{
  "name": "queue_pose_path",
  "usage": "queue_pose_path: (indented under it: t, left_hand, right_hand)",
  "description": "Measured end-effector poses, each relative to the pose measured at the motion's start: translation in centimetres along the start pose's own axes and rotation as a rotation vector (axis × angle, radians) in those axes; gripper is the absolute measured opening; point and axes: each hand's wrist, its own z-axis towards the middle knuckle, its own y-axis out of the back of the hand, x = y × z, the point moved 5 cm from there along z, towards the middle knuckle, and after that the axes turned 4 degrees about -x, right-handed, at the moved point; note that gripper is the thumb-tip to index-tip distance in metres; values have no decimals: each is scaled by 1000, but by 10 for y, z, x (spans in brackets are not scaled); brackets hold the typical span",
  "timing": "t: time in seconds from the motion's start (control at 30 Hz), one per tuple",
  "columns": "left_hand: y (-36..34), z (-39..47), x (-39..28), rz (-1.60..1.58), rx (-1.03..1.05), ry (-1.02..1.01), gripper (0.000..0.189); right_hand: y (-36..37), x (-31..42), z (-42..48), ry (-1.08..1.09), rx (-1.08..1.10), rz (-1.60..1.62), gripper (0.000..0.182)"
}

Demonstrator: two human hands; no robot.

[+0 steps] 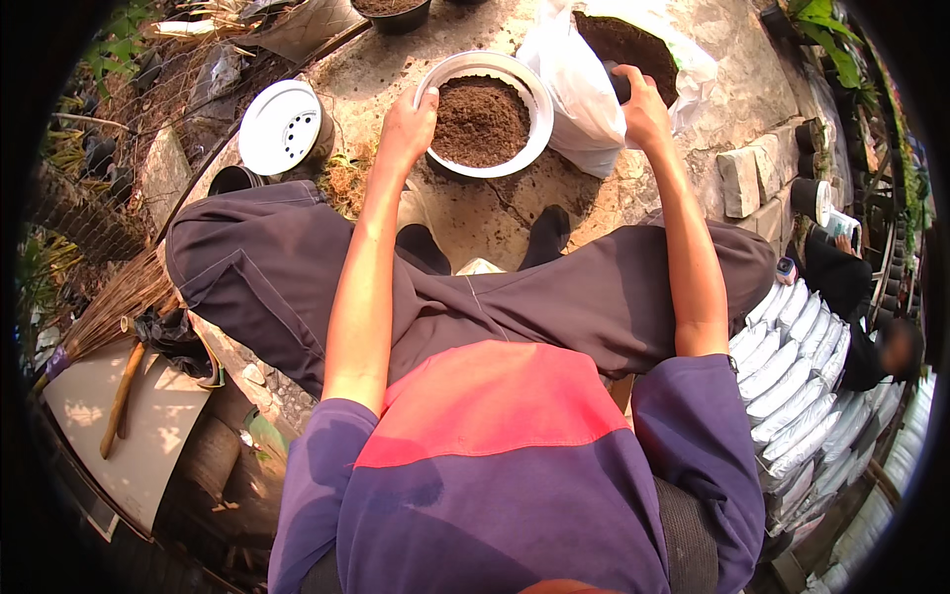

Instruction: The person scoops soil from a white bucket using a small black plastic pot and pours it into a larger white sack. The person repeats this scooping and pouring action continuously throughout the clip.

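Observation:
My left hand (410, 128) grips the left rim of a white plastic plant pot (540, 137), thumb over the edge. Brown soil (482, 122) fills much of that pot, which stands on the ground between my feet and the sack. To its right, an open white plastic sack (582, 122) holds darker soil (631, 48). My right hand (644, 108) is at the sack's mouth, its fingers closed round a dark, rounded object (617, 82), perhaps a small pot or scoop; most of it is hidden by the hand and the sack.
An empty white pot with drainage holes (280, 128) lies tilted at left, near a black pot (234, 180). Another soil-filled pot (392, 16) stands at the top. Bricks (742, 182), stacked filled bags (794, 386) and a person in dark clothing (839, 278) are at right; a twig broom (119, 304) lies left.

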Motion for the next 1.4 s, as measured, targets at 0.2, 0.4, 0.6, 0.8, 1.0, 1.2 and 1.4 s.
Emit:
queue_pose_path:
  t: [0.2,0.4,0.6,0.8,1.0,1.2,1.4]
  left_hand:
    - [-1,1,-1,-6,17,13,45]
    - [-1,0,-2,-15,12,4,44]
    - [1,0,-4,0,44,41,45]
    - [0,0,-4,7,22,18,45]
    - [0,-1,-5,-14,-3,-3,45]
    - [0,0,-4,3,-10,-10,44]
    - [1,-2,-5,-26,2,-3,44]
  right_hand:
    - [-16,-11,7,114,96,92,65]
    - [-14,-30,8,-86,159,210,64]
    - [19,-41,19,-333,0,353,73]
    - [70,-29,17,-387,-193,379,70]
    - [94,26,-1,-86,-319,530,67]
    - [56,113,-38,388,-135,301,63]
    - [70,112,-36,376,-471,58,68]
